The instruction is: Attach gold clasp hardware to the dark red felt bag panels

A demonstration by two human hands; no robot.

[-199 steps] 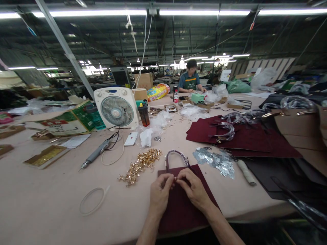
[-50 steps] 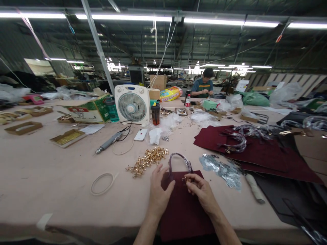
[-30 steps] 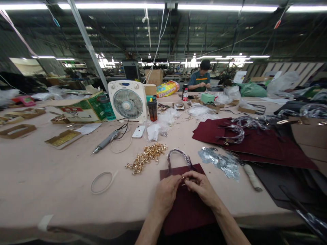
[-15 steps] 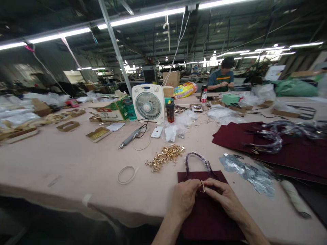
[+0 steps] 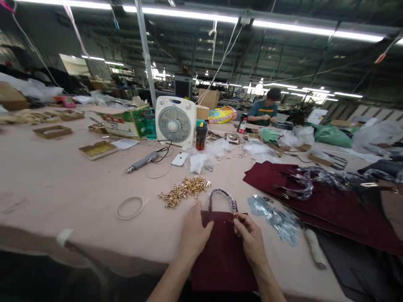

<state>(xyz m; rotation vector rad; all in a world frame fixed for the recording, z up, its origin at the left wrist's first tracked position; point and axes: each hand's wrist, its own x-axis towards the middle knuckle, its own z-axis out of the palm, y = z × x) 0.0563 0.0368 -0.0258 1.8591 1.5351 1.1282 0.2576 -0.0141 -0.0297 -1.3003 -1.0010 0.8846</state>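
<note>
While hands point(image 5: 194, 239) hold burgundy tote point(image 5: 222, 262), gold point(image 5: 98, 149) fills tray point(image 5: 82, 154)

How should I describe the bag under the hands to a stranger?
At the near edge of the worktable, the dark red bag lies under the left hand and right hand. Unlike the overlapping red bags to its right, it lies alone.

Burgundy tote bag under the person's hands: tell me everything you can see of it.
The burgundy tote bag lies flat on the pale pink table, a matte, felt-like panel with its top edge pointing away from the person. A looped handle, dark and sheathed in clear plastic film, rises from that edge. The left hand rests over the bag's left side. The right hand has its fingers at the handle's right end, where any fitting is too small to make out.
</note>
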